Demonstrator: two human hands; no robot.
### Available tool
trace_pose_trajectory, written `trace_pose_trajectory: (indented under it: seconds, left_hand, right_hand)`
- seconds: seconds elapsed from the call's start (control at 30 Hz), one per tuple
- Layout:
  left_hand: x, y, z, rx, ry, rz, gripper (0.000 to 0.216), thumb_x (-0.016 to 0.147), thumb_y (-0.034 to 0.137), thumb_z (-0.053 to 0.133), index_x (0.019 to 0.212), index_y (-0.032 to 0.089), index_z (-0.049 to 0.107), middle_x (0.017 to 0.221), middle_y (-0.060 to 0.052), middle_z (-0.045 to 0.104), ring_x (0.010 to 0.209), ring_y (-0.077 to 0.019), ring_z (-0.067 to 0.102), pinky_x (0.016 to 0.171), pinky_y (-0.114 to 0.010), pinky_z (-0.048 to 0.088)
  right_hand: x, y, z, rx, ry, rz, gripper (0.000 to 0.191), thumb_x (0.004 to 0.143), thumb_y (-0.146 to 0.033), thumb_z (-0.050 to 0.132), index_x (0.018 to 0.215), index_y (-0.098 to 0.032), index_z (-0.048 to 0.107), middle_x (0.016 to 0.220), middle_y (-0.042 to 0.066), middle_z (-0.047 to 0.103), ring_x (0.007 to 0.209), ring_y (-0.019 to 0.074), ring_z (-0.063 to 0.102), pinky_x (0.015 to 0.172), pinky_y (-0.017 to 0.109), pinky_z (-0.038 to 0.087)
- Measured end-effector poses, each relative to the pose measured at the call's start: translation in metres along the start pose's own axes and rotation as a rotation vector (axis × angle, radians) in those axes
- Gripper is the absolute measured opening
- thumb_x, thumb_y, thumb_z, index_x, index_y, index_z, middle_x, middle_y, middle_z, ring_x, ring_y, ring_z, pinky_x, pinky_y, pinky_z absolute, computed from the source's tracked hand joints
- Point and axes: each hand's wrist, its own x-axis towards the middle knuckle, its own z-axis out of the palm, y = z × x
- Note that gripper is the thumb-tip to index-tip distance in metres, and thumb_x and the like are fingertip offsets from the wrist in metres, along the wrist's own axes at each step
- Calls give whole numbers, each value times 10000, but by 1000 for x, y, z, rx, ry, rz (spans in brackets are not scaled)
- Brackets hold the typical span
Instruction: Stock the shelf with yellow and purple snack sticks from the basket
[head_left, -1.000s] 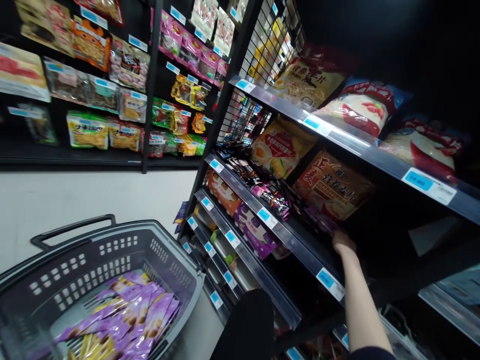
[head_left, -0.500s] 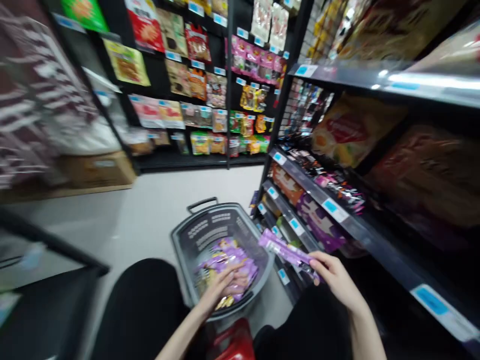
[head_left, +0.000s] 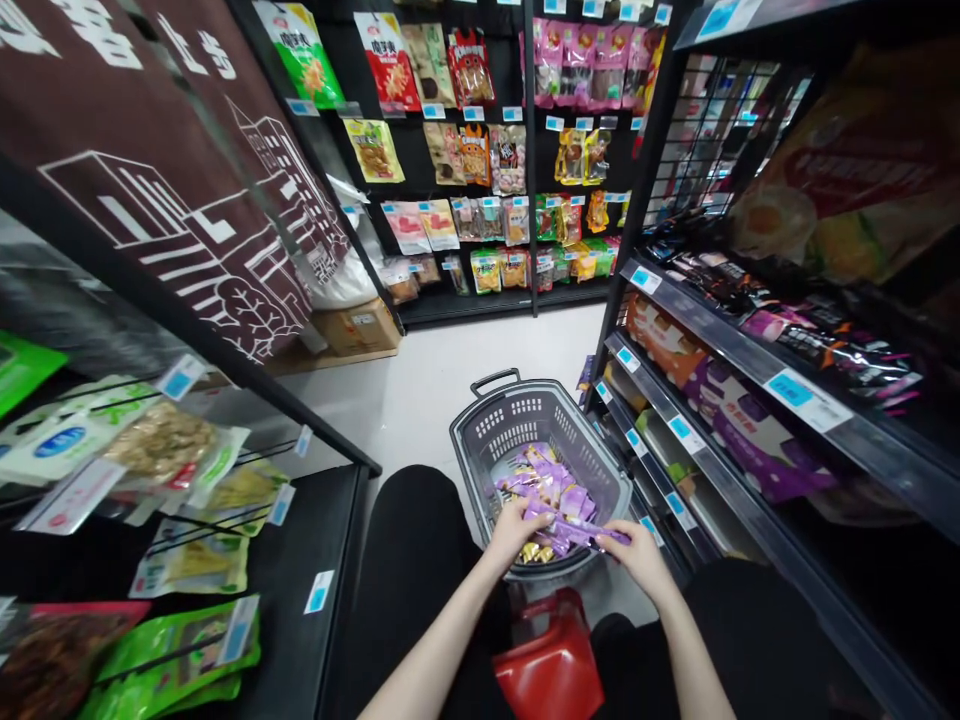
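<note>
A long purple snack packet [head_left: 576, 532] is stretched between my two hands over a grey shopping basket [head_left: 466, 440]. My left hand [head_left: 514, 532] pinches its left end, and my right hand [head_left: 634, 552] grips its right end. Inside the basket lies a loose pile of purple snack packets [head_left: 546, 472]. Some gold-coloured wrappers [head_left: 537, 552] show at the near side of the pile, partly hidden below my left hand. The basket stands on the floor between my knees, its handle [head_left: 495, 380] at the far end.
Close on the right run shelves [head_left: 757, 385] with dark packets [head_left: 810, 335] and purple boxes [head_left: 750, 440]. Hanging snack bags [head_left: 191, 450] fill a rack on the left. A red plastic object [head_left: 551, 665] sits between my legs. A cardboard box [head_left: 356, 330] stands by the back rack.
My left hand has come up from the pile and taken the packet's other end. My right hand has brought the packet left over the basket. The view has swung left.
</note>
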Motion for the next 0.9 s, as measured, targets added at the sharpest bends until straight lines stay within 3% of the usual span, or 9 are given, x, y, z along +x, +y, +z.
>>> trace_pose_trajectory:
  seconds: [0.23,0.33,0.43,0.57,0.67,0.77,0.9]
  left_hand:
    - [4,-3,3,-147,-49,-120,355,597,418,691,712,90,618,592,-59,669,541,-197,636,581,-323,525]
    - [6,-7,2,-202,-26,-152,307,648,358,661,734,67,620,613,-92,671,557,-210,642,566,-321,521]
    - [8,-8,-1,-232,-26,-187,277,691,291,629,832,53,616,658,-102,671,576,-209,649,557,-305,521]
    - [7,-6,-3,-278,-65,-190,360,720,254,614,1050,136,532,750,-61,663,601,-202,661,553,-297,531]
    - [7,-4,-3,-290,-71,-177,309,735,259,608,1006,130,535,681,-52,652,598,-195,661,566,-292,535]
    - [6,-3,-2,-306,-104,-164,308,727,307,626,938,91,565,672,-86,665,634,-196,660,620,-299,532]
    - [6,-4,-3,-277,-191,-112,476,595,297,742,987,87,572,774,-106,689,734,-208,657,717,-329,513]
  right_hand:
    - [4,2,-8,154,-22,56,289,612,-401,691,738,-141,684,643,28,618,490,137,524,434,248,443]
    - [2,-2,-18,274,-66,67,323,616,-391,700,839,-159,676,752,40,644,529,145,563,514,282,477]
    - [1,-4,-27,392,-109,65,325,638,-363,694,899,-176,647,712,24,644,540,146,583,557,284,469]
    - [0,-8,-31,536,-159,104,205,647,-311,690,791,-174,642,628,7,635,555,139,590,585,266,453]
    - [-3,-10,-32,614,-168,160,145,650,-285,692,714,-163,646,619,19,639,597,155,610,636,286,465]
    - [-6,-12,-36,711,-134,160,199,662,-331,692,760,-161,664,747,54,670,701,196,639,705,335,478]
    - [-12,-15,-40,748,-165,91,362,646,-366,714,945,-174,647,955,101,665,917,242,613,839,384,442]
